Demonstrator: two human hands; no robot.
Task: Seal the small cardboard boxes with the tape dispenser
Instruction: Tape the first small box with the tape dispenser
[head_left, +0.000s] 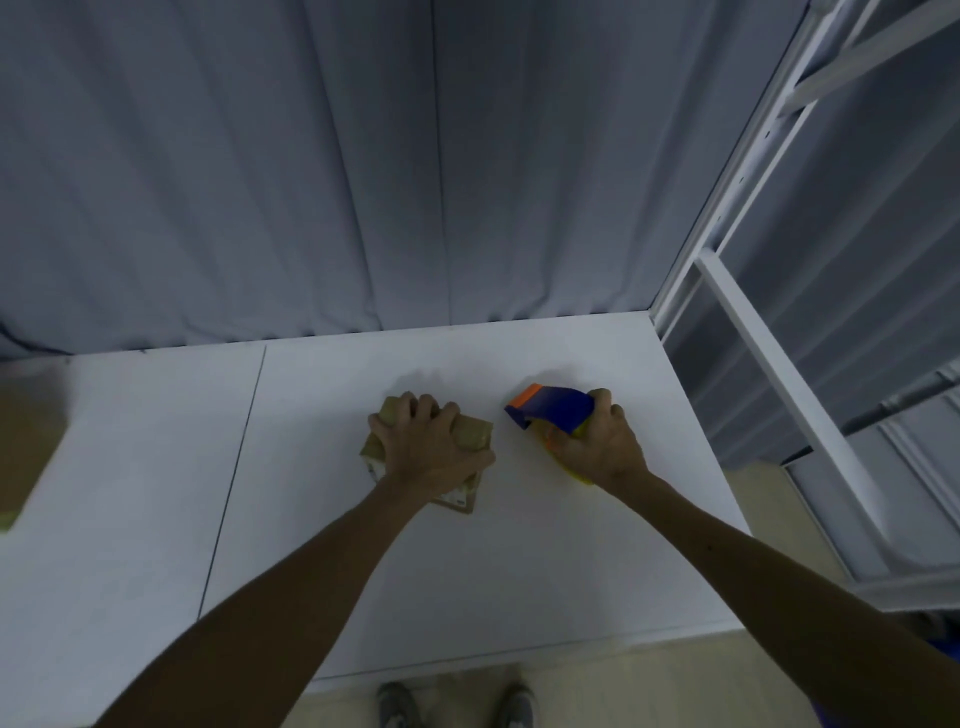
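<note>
A small brown cardboard box (475, 434) lies on the white table (519, 561), near its middle. My left hand (428, 447) sits on top of it, fingers curled over its far edge, hiding most of the lid. A white label shows at the box's near side. To the right, my right hand (597, 441) grips the handle of a tape dispenser (550, 408), blue with an orange front end and a yellow part under my palm. The dispenser's front points left toward the box, a short gap away from it.
A larger brown cardboard box (26, 452) lies blurred at the table's left edge. A grey curtain (311, 182) hangs behind the table. A white metal rack frame (753, 332) stands along the right side. My shoes (457, 704) show below the near edge.
</note>
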